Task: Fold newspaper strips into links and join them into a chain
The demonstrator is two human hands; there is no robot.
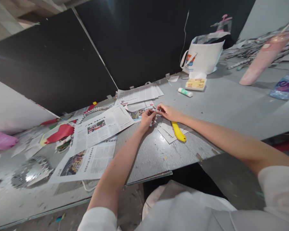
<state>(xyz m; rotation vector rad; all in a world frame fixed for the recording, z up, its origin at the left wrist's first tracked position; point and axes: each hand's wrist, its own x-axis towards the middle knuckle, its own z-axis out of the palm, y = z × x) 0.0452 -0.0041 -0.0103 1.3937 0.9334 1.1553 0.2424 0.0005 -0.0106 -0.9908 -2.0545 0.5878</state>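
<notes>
White shirt cloth (173,208) is seen nearest the camera. Over the table (219,112), a small folded paper piece (155,121) is pinched by the left hand (148,118), fingers together; whether it is clamped by the right hand's fingers (162,106) too cannot be told. Paper slips (167,135) are partly covered by a yellow handle (178,131).

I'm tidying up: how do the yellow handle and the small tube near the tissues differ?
The yellow handle is one colour; the small tube is white and green. The yellow handle overlaps loose papers; the small tube lies directly on the tabletop. Both lie down.
</notes>
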